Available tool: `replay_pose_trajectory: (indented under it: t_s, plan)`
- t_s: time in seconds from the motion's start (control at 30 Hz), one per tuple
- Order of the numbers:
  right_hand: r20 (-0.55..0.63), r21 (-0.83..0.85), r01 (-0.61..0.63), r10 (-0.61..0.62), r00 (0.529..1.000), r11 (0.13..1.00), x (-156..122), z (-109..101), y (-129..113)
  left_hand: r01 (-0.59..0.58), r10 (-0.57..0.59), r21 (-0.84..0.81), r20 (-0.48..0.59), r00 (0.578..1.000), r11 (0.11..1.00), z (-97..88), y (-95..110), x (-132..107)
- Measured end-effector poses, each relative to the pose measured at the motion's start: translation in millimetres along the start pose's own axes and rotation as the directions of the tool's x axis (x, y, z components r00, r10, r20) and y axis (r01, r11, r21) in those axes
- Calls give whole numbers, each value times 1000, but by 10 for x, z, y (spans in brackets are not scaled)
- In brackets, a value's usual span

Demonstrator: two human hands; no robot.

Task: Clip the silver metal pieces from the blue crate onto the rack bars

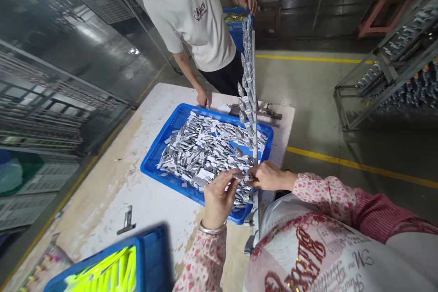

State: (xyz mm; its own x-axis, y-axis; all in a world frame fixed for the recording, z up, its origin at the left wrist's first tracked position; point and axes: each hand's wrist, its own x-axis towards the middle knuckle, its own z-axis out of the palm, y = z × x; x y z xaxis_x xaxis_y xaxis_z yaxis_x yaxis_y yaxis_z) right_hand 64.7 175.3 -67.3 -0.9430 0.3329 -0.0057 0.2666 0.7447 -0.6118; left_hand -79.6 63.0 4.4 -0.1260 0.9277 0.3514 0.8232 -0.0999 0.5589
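Left hand [219,194]: thumb and fingers pinched, left forearm [207,255] angled up from bottom edge. Right hand [268,176]: fingers curled, right forearm [325,191] in from right. Fingertips close together.

Tray [160,136] blue — pieces [191,155] silver-grey; sleeves [323,190] pale pink, red print — co-worker's shirt [214,48] white; floor lines [342,162] yellow.

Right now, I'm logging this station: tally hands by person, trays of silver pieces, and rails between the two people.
Wearer's left hand, right hand: 2
Co-worker's hands: 2
Blue tray: 1
Metal rail: 1
Total: 6
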Motion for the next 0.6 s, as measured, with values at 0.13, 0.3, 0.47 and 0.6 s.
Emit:
replay_pose_trajectory:
  t_s: [0.13, 0.3, 0.47, 0.6]
  plan:
    - [-3, 8, 8, -8, 1000, 1000, -40, 3, 17, 24, -24, -7, 2, 1000, 1000, 42, 14, -16]
    - [-27, -11, 22, -23, 999, 1000, -67, 43, 65, 75, -75, -25, -3, 997, 997, 112, 65, -51]
    - [-9, 0, 11, -11, 1000, 1000, -86, 44, 81, 86, -85, -62, 25, 996, 994, 87, 38, -35]
    - [-11, 40, -5, 5, 1000, 999, -120, 14, 96, 286, -282, 4, 186, 941, 958, 108, -390, -28]
